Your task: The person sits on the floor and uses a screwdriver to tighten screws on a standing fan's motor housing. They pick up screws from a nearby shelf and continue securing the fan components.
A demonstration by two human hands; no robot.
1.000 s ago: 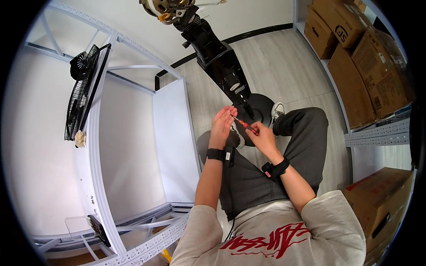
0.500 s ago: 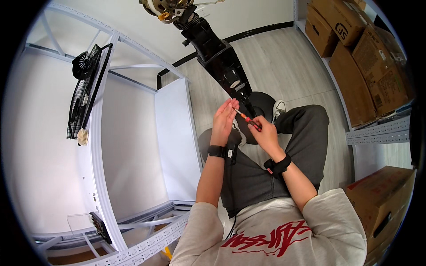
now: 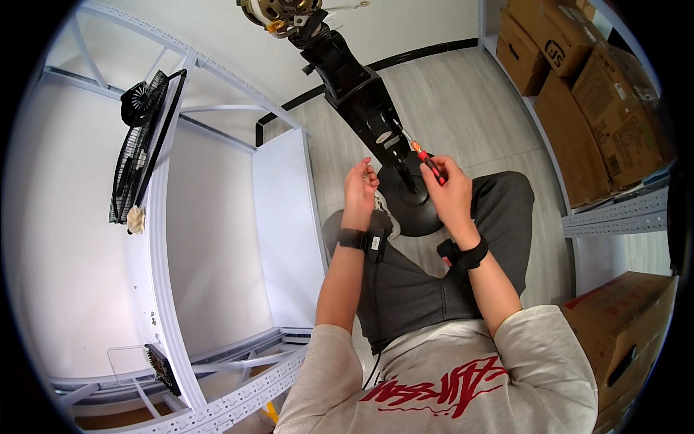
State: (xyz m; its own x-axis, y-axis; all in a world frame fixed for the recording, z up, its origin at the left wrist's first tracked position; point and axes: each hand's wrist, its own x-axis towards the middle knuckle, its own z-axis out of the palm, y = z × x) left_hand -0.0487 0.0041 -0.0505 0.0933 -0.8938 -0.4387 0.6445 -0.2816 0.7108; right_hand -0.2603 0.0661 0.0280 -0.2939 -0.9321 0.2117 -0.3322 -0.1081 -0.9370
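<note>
My right hand [image 3: 450, 189] grips a screwdriver [image 3: 431, 165] with a red and black handle, its tip pointing up and away beside the black stand. Across from it, my left hand [image 3: 359, 189] is half closed with the fingers curled in. Something small seems to lie in its palm, too small to name. Between and beyond my hands rises the black column [image 3: 367, 108] of a stand fan, with a round base [image 3: 416, 210] on the floor between my legs. At the top of the column sits an exposed motor [image 3: 280, 13]. Neither hand plainly touches the column.
To the left stands a white metal shelf rack [image 3: 163, 289] holding a black fan grille [image 3: 137, 155] and a black brush-like piece [image 3: 163, 369]. Cardboard boxes [image 3: 567, 137] fill the shelf on the right, and another carton [image 3: 618, 325] stands at the lower right.
My hands have drawn apart. The right hand has carried the screwdriver up and right, off the left hand's fingers, toward the column's side. The left hand's fingers have curled in.
</note>
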